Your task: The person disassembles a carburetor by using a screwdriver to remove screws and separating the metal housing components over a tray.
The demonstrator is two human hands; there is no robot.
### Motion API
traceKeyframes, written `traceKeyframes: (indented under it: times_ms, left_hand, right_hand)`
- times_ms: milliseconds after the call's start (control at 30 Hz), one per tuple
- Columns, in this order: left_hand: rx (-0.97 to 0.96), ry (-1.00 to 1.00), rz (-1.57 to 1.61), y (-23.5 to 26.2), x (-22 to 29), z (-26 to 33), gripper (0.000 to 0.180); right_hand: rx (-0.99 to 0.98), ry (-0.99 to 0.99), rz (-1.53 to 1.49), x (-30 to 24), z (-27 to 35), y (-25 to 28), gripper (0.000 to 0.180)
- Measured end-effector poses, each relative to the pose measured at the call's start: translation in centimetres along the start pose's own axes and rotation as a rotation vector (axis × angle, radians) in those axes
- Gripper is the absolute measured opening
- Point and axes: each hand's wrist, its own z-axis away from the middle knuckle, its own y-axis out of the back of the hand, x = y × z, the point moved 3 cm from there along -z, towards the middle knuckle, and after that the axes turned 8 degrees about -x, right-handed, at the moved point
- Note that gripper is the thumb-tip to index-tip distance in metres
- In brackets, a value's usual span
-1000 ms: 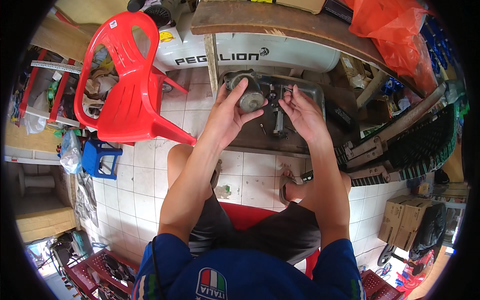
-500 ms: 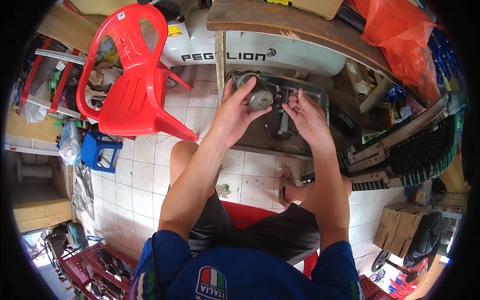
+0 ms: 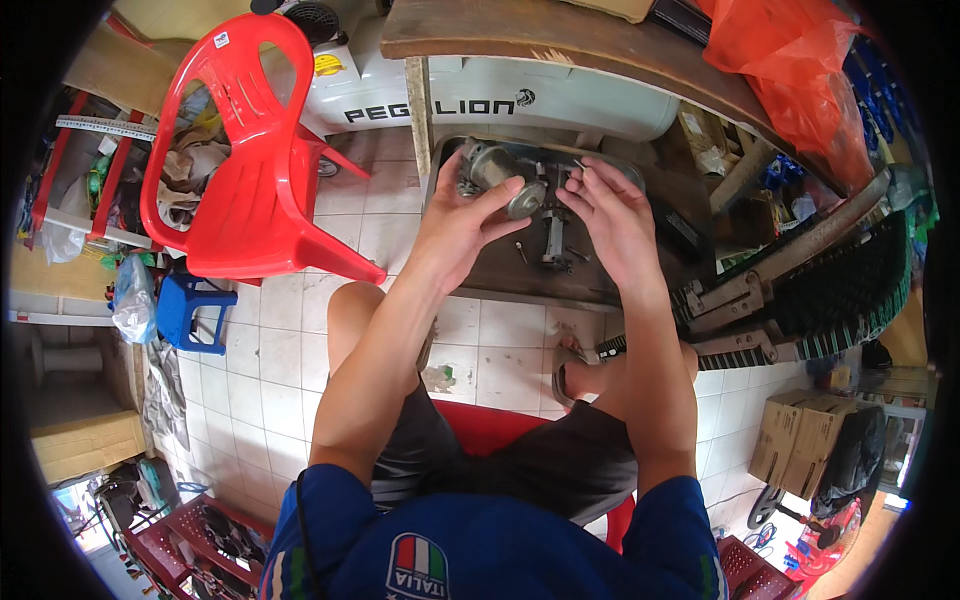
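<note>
My left hand [image 3: 452, 228] is closed round a grey metal motor housing [image 3: 490, 166], thumb on top. A rounded metal end cap [image 3: 526, 200] sits at the housing's near right end, by my thumb tip. Beside it, my right hand [image 3: 614, 212] pinches a small thin metal pin [image 3: 581, 165] between thumb and fingertips; its exact kind is too small to tell. Below and between my hands, a long metal part [image 3: 555, 238] lies on the dark low table [image 3: 590, 284]. A small screw-like piece [image 3: 521, 251] rests left of that part.
A wooden bench [image 3: 560, 40] stands beyond, with a white tank [image 3: 590, 108] under it. At left are a red plastic chair [image 3: 245, 200] and a blue stool [image 3: 195, 312]. A green-black webbed folding frame [image 3: 830, 290] crowds the right. Cardboard boxes [image 3: 800, 440] stand at lower right.
The housing has tilted in my left hand, and its end cap now shows more distinctly. My right fingers have closed into a pinch, and the thin pin now shows above them.
</note>
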Motion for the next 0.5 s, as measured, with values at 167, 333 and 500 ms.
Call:
traceKeyframes:
  times_ms: [167,333,500]
  left_hand:
    - [0.13,0.042,-0.196,0.0,-0.9,0.4,0.094]
    - [0.109,0.012,-0.457,-0.2,-1.9,0.0,0.095]
    - [0.074,-0.111,-0.573,0.1,-3.1,0.0,0.101]
  right_hand:
    - [0.023,0.086,0.495,-0.6,1.2,-2.0,0.022]
    - [-0.001,0.209,0.846,-0.3,1.8,-3.4,0.015]
    - [-0.03,0.235,0.94,0.2,1.7,-4.0,0.014]
